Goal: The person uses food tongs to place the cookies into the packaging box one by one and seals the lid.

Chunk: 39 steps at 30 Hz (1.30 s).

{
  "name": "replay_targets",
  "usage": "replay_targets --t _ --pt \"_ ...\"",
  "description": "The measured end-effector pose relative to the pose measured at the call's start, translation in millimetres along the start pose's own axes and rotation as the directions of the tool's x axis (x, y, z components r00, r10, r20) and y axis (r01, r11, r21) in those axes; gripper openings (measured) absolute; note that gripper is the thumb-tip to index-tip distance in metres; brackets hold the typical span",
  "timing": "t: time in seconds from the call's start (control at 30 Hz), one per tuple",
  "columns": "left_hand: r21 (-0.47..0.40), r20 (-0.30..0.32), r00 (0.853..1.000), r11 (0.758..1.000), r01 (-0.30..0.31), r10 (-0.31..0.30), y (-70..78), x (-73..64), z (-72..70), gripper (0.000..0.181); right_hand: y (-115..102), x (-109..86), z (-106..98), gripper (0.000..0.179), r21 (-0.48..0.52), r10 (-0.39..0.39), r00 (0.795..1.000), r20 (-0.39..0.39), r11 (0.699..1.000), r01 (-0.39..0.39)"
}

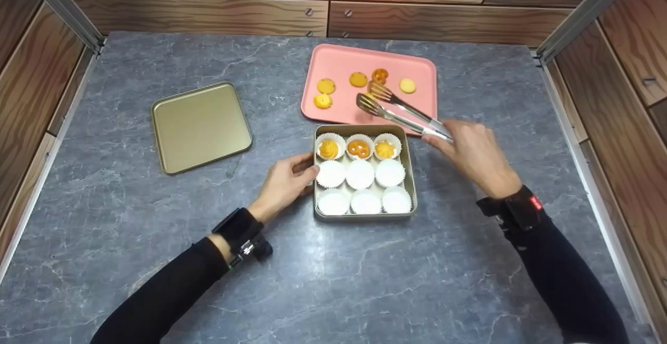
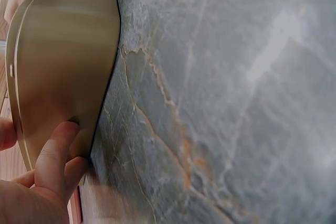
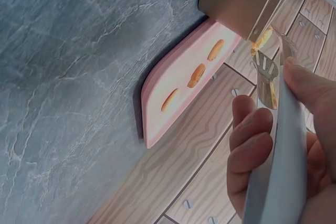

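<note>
While gripping tongs (image 3: 286,145) in the right hand (image 1: 474,151), pinching the box (image 2: 68,51) by its left wall with the left hand (image 1: 283,180), just beside the pink tray (image 1: 341,62) near the surface's (image 1: 448,281) far edge. Could drop the yellow cookie (image 3: 264,38), apparently between the tongs' tips, by easing the squeeze.

A gold lid (image 1: 202,127) lies on a grey marbled desk (image 1: 250,292), beyond the left hand (image 1: 285,182) and to its left. Wood-patterned panels (image 1: 208,13), dotted with screw heads (image 1: 309,12), stand well past both hands and along either side. Metal posts (image 1: 58,6) mark the far corners, while a white strip (image 1: 601,225) edges the desk right of the right hand (image 1: 477,151).
</note>
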<state>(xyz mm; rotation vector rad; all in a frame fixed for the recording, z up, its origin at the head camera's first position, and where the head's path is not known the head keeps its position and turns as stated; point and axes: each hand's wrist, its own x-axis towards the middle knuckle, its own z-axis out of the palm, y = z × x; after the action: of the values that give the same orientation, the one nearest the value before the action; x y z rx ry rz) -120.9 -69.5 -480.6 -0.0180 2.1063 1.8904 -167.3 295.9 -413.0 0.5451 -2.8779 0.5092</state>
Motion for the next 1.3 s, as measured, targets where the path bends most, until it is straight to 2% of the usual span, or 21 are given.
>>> replay_targets --t 0.27,0.6,0.87,1.3 --pt "-0.002 0.005 1.0 1.0 0.006 -0.006 -0.1 0.2 -0.3 0.055 -3 -11.2 -2 0.033 0.004 -0.058 0.998 -0.036 0.998 0.058" --pt "-0.026 -0.001 0.999 0.999 0.044 -0.044 0.0 0.6 0.3 0.056 -1 -23.0 -7 0.034 0.031 -0.092 0.996 -0.018 0.995 0.092" --pt "-0.03 0.003 1.0 0.999 0.028 -0.028 0.3 -0.7 -0.1 0.056 2 -29.9 -8 0.03 0.017 -0.129 0.991 -0.021 0.992 0.129" --pt "-0.014 -0.001 0.999 0.999 0.044 -0.044 0.5 -0.8 -0.5 0.057 -1 -38.0 -4 0.03 0.045 -0.19 0.982 0.012 0.981 0.19"
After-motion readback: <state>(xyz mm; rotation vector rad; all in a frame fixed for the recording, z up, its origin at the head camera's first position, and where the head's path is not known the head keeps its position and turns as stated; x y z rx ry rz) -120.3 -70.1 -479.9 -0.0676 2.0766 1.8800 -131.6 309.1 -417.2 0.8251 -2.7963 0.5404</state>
